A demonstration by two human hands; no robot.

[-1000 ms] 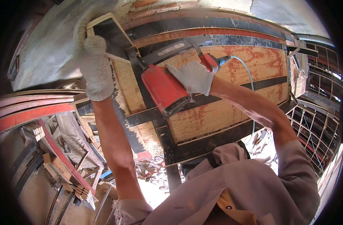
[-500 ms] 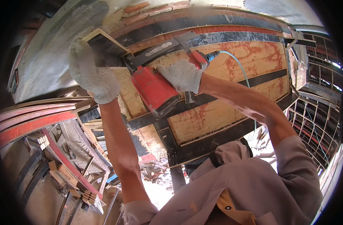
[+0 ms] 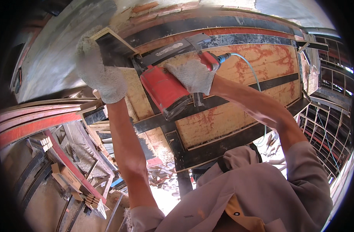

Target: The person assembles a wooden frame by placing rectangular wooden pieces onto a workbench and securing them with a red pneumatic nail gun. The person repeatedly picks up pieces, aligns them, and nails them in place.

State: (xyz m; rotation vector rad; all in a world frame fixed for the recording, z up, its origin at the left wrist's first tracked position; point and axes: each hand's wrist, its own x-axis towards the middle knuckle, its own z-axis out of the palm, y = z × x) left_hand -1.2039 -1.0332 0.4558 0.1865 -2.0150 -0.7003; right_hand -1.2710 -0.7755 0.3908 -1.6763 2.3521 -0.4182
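My right hand, in a pale knit glove, is wrapped around the handle of a red nail gun. A pale blue air hose runs from a blue coupling at the handle's end. The gun's nose points up and left, touching or very close to a dark wooden board with pale edges. My left hand, gloved the same way, holds that board along its left side; the fingers are blurred and partly hidden. Behind the gun spreads a large plywood panel with dark battens and red stains.
Reddish planks are stacked at the left. Below them lie an opened cardboard box and nail strips. Wood scraps litter the ground below the panel. A metal lattice stands on the right, and a rough wall rises behind.
The view has shifted slightly. The nail gun and both hands appear a little farther right; the grips look the same.
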